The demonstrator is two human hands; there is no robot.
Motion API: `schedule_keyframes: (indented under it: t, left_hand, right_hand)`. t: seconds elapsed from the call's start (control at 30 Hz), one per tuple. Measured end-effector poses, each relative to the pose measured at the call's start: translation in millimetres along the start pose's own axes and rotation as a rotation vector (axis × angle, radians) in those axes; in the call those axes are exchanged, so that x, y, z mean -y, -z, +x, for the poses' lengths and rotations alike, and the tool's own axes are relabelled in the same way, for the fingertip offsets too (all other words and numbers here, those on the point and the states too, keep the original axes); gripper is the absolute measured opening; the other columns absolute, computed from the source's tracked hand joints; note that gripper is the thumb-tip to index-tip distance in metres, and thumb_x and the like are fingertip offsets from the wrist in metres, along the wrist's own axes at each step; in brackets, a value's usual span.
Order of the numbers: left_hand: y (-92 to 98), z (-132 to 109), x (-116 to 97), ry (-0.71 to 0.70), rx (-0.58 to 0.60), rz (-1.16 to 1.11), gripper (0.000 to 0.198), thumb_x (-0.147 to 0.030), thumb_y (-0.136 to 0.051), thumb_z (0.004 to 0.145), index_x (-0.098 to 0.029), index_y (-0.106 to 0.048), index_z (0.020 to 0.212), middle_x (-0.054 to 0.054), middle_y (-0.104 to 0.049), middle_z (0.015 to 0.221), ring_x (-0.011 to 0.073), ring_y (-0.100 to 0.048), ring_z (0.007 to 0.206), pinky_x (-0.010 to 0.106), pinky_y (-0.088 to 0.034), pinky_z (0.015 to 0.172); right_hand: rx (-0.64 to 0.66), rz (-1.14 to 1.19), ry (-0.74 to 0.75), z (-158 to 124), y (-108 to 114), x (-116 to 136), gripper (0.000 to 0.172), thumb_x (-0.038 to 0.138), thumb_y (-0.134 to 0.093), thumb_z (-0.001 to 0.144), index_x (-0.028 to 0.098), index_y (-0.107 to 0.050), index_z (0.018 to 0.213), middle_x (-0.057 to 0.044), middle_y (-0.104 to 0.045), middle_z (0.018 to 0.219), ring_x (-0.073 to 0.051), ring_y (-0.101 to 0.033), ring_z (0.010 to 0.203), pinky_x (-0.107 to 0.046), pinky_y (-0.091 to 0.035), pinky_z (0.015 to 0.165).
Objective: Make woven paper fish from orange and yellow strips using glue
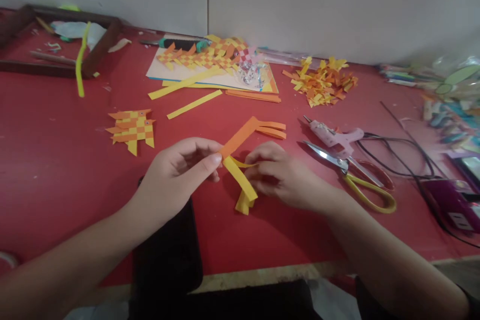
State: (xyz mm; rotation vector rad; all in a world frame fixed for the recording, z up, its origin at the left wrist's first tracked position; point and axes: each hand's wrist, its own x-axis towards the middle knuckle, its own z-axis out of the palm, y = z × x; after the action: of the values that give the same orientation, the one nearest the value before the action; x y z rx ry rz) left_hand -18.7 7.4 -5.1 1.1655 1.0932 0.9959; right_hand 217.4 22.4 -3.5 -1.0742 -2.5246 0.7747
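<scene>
Two strips meet between the fingers (213, 159). Left hand (176, 170) pinches the orange strip (240, 136); right hand (279, 176) is closed on the yellow strip (242, 182). Scissors (348, 172) lie on the counter (56, 160), right of the fingers.

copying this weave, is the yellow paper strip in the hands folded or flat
Folded: the yellow paper strip doubles back on itself at its lower end.

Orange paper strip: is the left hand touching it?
Touching. The head view shows the left hand pinching the lower end of the orange strip between thumb and fingertips.
</scene>
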Motion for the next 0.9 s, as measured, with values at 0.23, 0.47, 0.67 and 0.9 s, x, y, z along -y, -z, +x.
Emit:
schedule_keyframes:
  t: [0.23,0.47,0.67,0.9]
  left_hand:
    - [-1.5,-0.6,2.5,0.119,-0.013,-0.106,0.012,-0.034,-0.075,0.084,-0.028,-0.077,0.093,-0.003,-0.072,0.081,0.0087,-0.068,0.072,0.016,-0.057,0.070]
    - [-1.2,2.2,4.1,0.188,-0.026,-0.251,0.011,-0.032,-0.079,0.080,-0.026,-0.077,0.090,-0.003,-0.072,0.082,0.0087,-0.069,0.071,0.017,-0.060,0.072]
    - [-2.7,4.2,3.0,0.217,-0.009,-0.305,0.011,-0.022,-0.082,0.076,-0.024,-0.075,0.085,-0.005,-0.068,0.080,0.0052,-0.067,0.066,0.013,-0.058,0.068]
    - [-3.4,2.0,4.1,0.169,0.028,-0.318,0.017,-0.018,-0.085,0.071,-0.024,-0.077,0.084,-0.005,-0.068,0.082,0.0060,-0.066,0.071,0.013,-0.056,0.066]
  right_hand:
    - [0.024,0.092,0.034,-0.6,10.3,-2.7,0.009,0.017,-0.058,0.092,0.019,-0.067,0.094,-0.007,-0.066,0.106,-0.019,-0.062,0.103,-0.033,-0.050,0.091]
    - [0.120,0.014,-0.005,-2.2,11.6,-8.6,0.010,0.019,-0.064,0.089,0.020,-0.069,0.097,-0.008,-0.061,0.116,-0.023,-0.056,0.114,-0.040,-0.046,0.099]
    - [0.076,0.005,-0.068,2.1,4.0,-6.1,0.007,0.017,-0.061,0.090,0.020,-0.067,0.091,-0.007,-0.061,0.109,-0.021,-0.057,0.105,-0.036,-0.047,0.094]
    - [0.086,0.010,-0.091,-0.5,1.7,-8.8,0.009,0.013,-0.058,0.091,0.020,-0.061,0.087,-0.004,-0.064,0.098,-0.018,-0.057,0.095,-0.031,-0.045,0.087]
